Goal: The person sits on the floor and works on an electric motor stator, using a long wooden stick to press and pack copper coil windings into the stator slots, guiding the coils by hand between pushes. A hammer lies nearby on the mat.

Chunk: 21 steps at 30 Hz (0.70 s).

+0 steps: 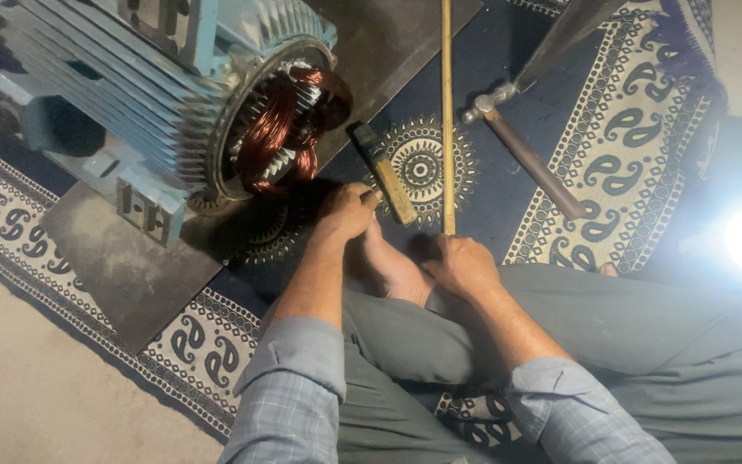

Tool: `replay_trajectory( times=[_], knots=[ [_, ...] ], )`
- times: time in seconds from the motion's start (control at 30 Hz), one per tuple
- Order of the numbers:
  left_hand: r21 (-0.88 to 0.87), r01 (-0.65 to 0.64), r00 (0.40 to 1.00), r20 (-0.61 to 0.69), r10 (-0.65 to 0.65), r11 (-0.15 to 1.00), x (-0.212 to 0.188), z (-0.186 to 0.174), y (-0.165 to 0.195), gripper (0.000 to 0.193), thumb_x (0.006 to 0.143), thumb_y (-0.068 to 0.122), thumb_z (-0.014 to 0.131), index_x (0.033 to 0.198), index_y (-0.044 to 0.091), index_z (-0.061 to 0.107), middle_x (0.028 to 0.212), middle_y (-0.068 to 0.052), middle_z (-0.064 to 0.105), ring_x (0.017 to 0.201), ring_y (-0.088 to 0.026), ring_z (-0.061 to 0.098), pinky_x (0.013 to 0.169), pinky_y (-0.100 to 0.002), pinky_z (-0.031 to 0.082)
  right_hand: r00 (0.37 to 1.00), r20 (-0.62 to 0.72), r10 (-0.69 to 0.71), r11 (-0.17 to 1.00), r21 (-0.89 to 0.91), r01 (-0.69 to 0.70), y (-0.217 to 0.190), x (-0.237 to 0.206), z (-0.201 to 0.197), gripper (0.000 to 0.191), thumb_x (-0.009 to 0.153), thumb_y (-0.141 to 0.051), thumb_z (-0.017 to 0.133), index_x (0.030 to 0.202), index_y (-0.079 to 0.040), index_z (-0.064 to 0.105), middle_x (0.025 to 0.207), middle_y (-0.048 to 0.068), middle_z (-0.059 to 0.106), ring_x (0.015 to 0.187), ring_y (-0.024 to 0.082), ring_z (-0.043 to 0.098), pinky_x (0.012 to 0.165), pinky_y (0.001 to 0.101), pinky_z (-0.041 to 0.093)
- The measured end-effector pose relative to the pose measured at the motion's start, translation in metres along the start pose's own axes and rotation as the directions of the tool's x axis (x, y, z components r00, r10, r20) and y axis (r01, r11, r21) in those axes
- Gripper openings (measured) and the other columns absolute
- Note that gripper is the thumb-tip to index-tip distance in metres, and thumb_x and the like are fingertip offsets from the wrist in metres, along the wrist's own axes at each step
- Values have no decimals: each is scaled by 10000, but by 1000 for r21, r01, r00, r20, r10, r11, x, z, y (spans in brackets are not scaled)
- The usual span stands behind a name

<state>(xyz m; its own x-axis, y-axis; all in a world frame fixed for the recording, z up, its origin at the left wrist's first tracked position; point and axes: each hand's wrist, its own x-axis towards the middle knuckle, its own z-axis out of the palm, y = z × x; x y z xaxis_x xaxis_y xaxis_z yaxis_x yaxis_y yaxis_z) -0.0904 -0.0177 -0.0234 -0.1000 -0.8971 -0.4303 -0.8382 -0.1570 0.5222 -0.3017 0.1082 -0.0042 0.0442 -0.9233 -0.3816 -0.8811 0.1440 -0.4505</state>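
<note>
1. Sitting on a dark blue patterned rug [508,193] on the floor, a person in grey trousers and a checked blue-grey shirt has both hands low in front of the knees.
2. The left hand [347,212] is curled around the lower end of a hammer with a yellowish wooden handle and a dark metal head [384,174]; its fingers are clamped on the handle.
3. That hammer's long axis runs diagonally, the head pointing up and to the left toward the copper windings [289,129] of a large pale blue finned electric motor housing [139,86], which lies on its side on a dark flat sheet [122,266].
4. The right hand [461,262] is closed around the bottom of a thin, long wooden stick [447,112].
5. The stick's long axis is nearly vertical in the view, pointing straight away from the person and running past the top edge.
6. A second hammer with a brown handle and a silvery metal head [526,155] lies well apart to the right, on the rug, its head pointing up-left.
7. A bare foot [392,266] rests between the two hands.
</note>
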Motion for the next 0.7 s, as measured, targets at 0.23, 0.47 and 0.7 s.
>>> replay_trajectory(
  times=[0.23, 0.47, 0.7],
  knots=[
    [9, -11, 1000, 5, 11, 1000, 1, 2, -2, 447, 949, 431, 605, 1251, 119, 708, 1306, -147, 676, 1207, -349, 638, 1033, -432, 489, 1000, 8, -4, 1000, 6, 4, 0, -1, 0, 368, 802, -336, 771, 1051, -72, 709, 1003, 202, 741, 946, 417, 709, 811, 525, 561],
    [20, -25, 1000, 10, 25, 999, 1, 2, -2, 427, 963, 428, 596, 1228, 119, 725, 1282, -151, 697, 1193, -357, 649, 1026, -441, 502, 1000, 2, -13, 1000, 4, 13, -1, -1, -2, 376, 799, -328, 772, 1073, -77, 711, 1011, 206, 737, 950, 423, 704, 814, 529, 558],
    [-3, 36, 999, 27, -36, 999, 0, 0, 3, 478, 956, 437, 596, 1315, 129, 667, 1380, -134, 628, 1265, -337, 598, 1068, -431, 466, 1000, 9, 8, 1000, 1, -8, -1, 0, -1, 370, 806, -340, 770, 1062, -77, 721, 1011, 207, 737, 947, 416, 711, 822, 521, 562]
  ],
)
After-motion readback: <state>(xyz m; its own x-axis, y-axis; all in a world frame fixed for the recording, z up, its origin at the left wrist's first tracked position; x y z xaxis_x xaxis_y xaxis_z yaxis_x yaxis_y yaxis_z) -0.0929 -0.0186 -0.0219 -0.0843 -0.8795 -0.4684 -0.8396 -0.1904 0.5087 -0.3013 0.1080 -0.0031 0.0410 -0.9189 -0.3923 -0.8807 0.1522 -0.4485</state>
